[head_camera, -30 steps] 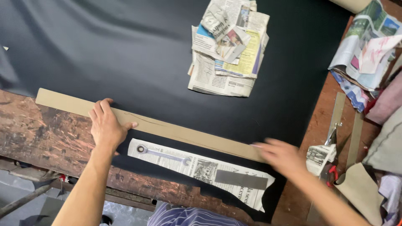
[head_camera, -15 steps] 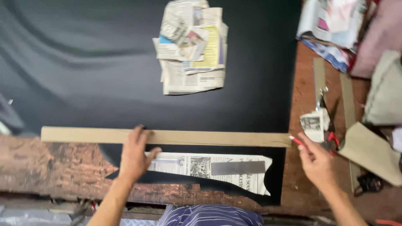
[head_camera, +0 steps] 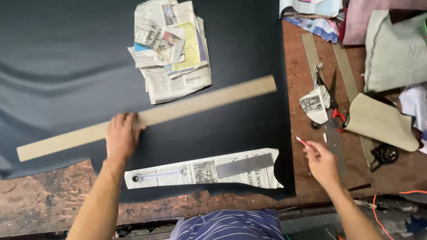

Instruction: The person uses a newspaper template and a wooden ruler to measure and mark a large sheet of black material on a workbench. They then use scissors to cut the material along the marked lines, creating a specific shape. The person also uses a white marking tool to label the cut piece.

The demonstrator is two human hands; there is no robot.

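My left hand (head_camera: 120, 138) presses flat on a long tan wooden straightedge (head_camera: 200, 104) that lies slanted across a sheet of black material (head_camera: 66, 66). My right hand (head_camera: 321, 161) hovers over the brown table to the right of the sheet and pinches a thin pink marking pencil (head_camera: 302, 142). Near the front edge of the sheet lies a newspaper pattern strip (head_camera: 202, 170). A silver wrench (head_camera: 158, 176) and a flat grey metal bar (head_camera: 244, 165) rest on it as weights.
A stack of folded newspapers (head_camera: 171, 49) lies on the black sheet beyond the straightedge. On the table at right are scissors with red handles (head_camera: 331, 102), a metal ruler (head_camera: 336, 142), a tan leather piece (head_camera: 380, 122), cloth pieces (head_camera: 396, 49) and a black round object (head_camera: 384, 154).
The straightedge has slid away from the pattern strip and now tilts up to the right. My right hand has left its end and holds the pink pencil over the table.
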